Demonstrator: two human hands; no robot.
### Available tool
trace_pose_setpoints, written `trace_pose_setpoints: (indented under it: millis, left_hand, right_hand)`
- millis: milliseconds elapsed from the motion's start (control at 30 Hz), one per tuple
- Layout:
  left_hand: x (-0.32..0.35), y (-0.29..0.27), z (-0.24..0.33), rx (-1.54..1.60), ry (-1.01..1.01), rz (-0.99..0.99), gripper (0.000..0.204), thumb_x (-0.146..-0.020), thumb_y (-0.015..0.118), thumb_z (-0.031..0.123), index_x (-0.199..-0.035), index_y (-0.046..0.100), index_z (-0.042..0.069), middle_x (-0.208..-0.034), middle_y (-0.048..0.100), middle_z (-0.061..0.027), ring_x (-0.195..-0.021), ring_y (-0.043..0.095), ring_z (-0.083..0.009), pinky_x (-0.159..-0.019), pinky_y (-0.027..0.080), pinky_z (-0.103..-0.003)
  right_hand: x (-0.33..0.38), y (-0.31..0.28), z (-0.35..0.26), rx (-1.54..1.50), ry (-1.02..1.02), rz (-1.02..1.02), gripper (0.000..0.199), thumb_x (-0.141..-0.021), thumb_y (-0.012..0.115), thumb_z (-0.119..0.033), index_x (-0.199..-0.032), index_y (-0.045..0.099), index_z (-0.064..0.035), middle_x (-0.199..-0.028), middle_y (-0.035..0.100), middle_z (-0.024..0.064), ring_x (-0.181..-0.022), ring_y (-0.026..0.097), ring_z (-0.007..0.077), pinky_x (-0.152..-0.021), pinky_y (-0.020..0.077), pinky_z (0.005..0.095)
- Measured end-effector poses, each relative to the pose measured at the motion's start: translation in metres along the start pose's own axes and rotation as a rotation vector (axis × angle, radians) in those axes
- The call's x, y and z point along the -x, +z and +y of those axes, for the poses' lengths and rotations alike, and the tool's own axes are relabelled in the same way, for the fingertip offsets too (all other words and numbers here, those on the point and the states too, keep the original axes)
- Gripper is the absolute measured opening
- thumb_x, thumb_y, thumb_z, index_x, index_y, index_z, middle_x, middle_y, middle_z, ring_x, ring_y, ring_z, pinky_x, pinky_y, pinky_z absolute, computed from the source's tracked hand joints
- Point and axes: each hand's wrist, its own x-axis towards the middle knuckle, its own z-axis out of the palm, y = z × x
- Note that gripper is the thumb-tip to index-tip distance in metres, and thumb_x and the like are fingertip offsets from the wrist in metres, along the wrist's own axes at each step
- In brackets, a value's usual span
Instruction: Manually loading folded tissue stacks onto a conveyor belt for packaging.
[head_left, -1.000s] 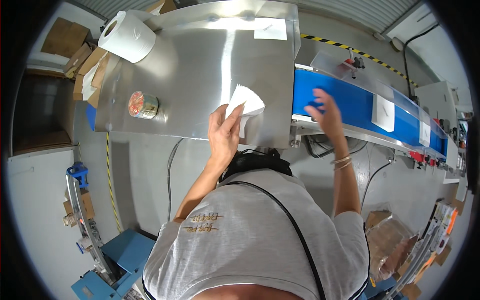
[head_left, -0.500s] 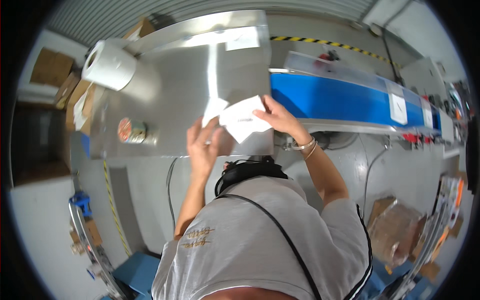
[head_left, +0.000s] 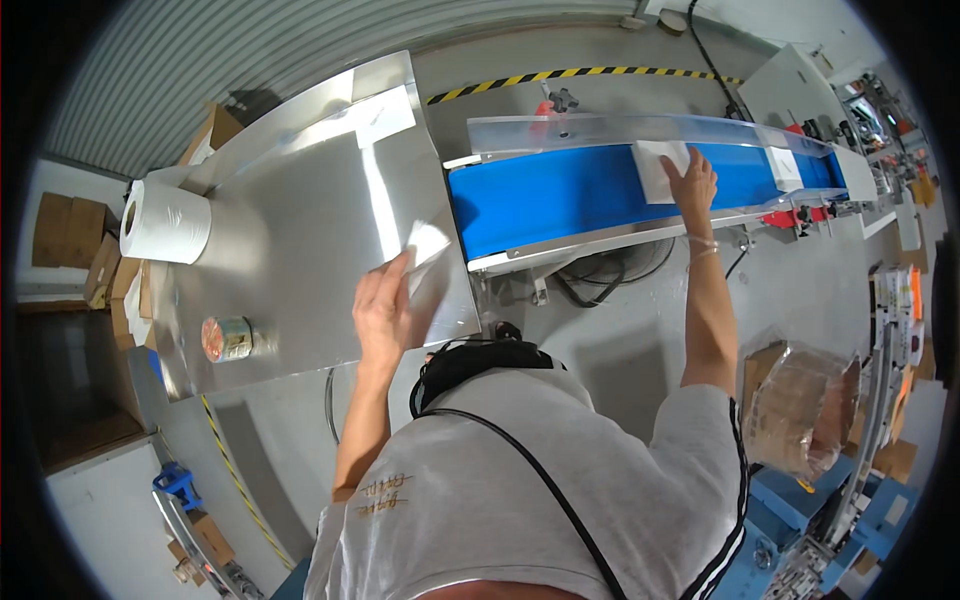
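Note:
My left hand (head_left: 385, 305) is closed on a crumpled white tissue (head_left: 428, 240), held just over the right part of the metal table (head_left: 300, 230). Out on the blue conveyor belt (head_left: 560, 195), my right hand (head_left: 693, 185) grips the right side of a flat white box (head_left: 655, 172), its thumb on the face and its fingers by the edge. The box's underside is hidden. Farther along the belt lies another white box (head_left: 783, 168) with a small dark mark.
A white roll (head_left: 165, 222) and a round tape roll (head_left: 226, 339) stand on the table's left. A white sheet (head_left: 385, 117) lies at its far edge. Clear guards (head_left: 600, 132) line the conveyor. A plastic-wrapped carton (head_left: 800, 405) sits on the right.
My right hand has carried the white box from over the table's right edge onto the belt. My left hand keeps the tissue over the table. The view has shifted to the right.

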Motion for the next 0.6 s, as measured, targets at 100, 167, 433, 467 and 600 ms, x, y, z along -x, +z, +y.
trace_pose_setpoints:
  millis: [100, 167, 433, 467, 600]
  left_hand:
    - [-0.022, 0.025, 0.025, 0.129, 0.079, -0.073, 0.036, -0.078, 0.062, -0.004, -0.111, 0.065, 0.009, -0.091, 0.065, -0.0115, -0.08, 0.059, -0.0286, -0.075, 0.048, -0.037]
    - [-0.038, 0.039, 0.044, 0.243, 0.079, -0.157, 0.034, -0.08, 0.062, -0.001, -0.112, 0.063, 0.008, -0.094, 0.065, -0.0116, -0.082, 0.059, -0.0287, -0.075, 0.049, -0.037]
    - [-0.069, 0.091, 0.069, 0.763, -0.241, -0.352, 0.045, -0.083, 0.064, -0.003, -0.126, 0.054, 0.006, -0.104, 0.063, -0.0106, -0.085, 0.059, -0.0136, -0.075, 0.049, -0.027]
    - [-0.07, 0.098, 0.067, 0.705, -0.218, -0.322, 0.047, -0.082, 0.065, -0.002, -0.127, 0.053, 0.006, -0.104, 0.063, -0.0107, -0.086, 0.06, -0.015, -0.077, 0.049, -0.028]
    - [-0.069, 0.105, 0.07, 0.536, -0.174, -0.315, 0.059, -0.08, 0.069, 0.004, -0.134, 0.045, 0.006, -0.116, 0.059, -0.0146, -0.099, 0.058, -0.0227, -0.083, 0.049, -0.034]
  right_hand:
    - [0.036, -0.014, -0.037, -0.578, -0.536, -0.23, 0.089, -0.066, 0.084, -0.035, -0.135, 0.039, -0.0018, -0.132, 0.049, 0.018, -0.123, 0.045, 0.034, -0.103, 0.0351, 0.0429]
    - [0.069, -0.042, -0.094, -0.827, -0.691, -0.409, 0.093, -0.063, 0.086, -0.03, -0.136, 0.037, -0.0002, -0.132, 0.048, 0.0185, -0.124, 0.045, 0.0331, -0.103, 0.0358, 0.0405]
    - [0.082, -0.027, -0.11, -1.26, -0.281, -0.944, 0.031, -0.085, 0.069, -0.022, -0.106, 0.06, -0.0017, -0.092, 0.061, 0.0016, -0.085, 0.053, 0.008, -0.074, 0.0444, 0.0244]
    - [0.081, -0.028, -0.106, -1.221, -0.232, -0.866, 0.027, -0.086, 0.067, -0.022, -0.104, 0.06, -0.002, -0.089, 0.061, 0.0018, -0.083, 0.053, 0.0081, -0.072, 0.0446, 0.0251]
    - [0.055, 0.009, -0.055, -1.199, -0.041, -0.651, 0.026, -0.09, 0.062, -0.027, -0.102, 0.061, -0.0034, -0.081, 0.061, 0.0031, -0.073, 0.054, 0.0093, -0.063, 0.0452, 0.0262]
